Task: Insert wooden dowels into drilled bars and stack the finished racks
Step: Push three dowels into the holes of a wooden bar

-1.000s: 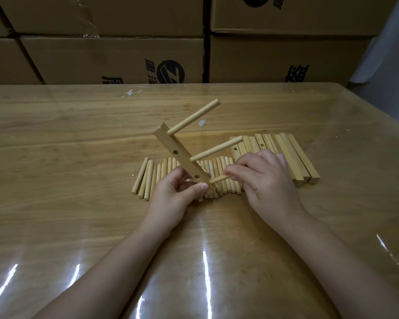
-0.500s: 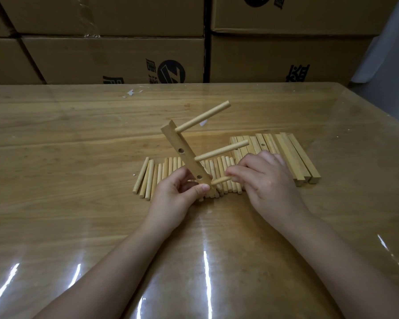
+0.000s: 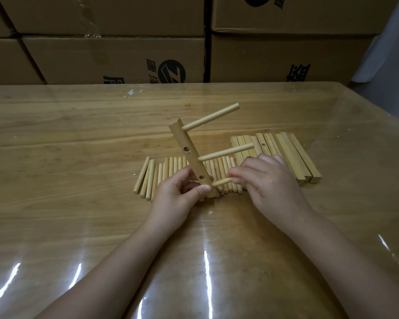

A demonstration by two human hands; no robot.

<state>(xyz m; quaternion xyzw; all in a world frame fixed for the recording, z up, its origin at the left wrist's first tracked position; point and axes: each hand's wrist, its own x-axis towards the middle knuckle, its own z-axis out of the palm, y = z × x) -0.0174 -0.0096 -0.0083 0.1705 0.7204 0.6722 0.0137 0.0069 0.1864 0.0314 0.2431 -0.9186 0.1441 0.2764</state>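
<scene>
Left hand (image 3: 177,194) has the drilled bar (image 3: 189,155) by its lower end, thumb laid across the front face and the fingers curled in behind it, clamped on the wood. The bar stands up off the desk (image 3: 78,134), leaning back and to the left, its foot down among the loose dowels (image 3: 161,173).

Two pegs are seated in it: the top dowel (image 3: 211,119) juts out to the right near the upper end, and the middle dowel (image 3: 226,153) sticks out the same way lower down. Two holes on the front face show open, one between those pegs and one just above the thumb.

Right hand (image 3: 270,180) comes in from the right, back of the hand up, wrist low over the desk. Its fingers are bunched together and pinch the third dowel (image 3: 221,181), whose free tip meets the bar's right side near the bottom, just by the left thumb. Whether that tip sits in a hole, I cannot tell.

The loose dowels lie side by side in a row on the desk behind both hands. The spare bars (image 3: 293,155) lie packed together behind the right hand. A glossy clear sheet (image 3: 205,272) covers the desk, and cardboard boxes (image 3: 113,58) are stacked along the far edge
</scene>
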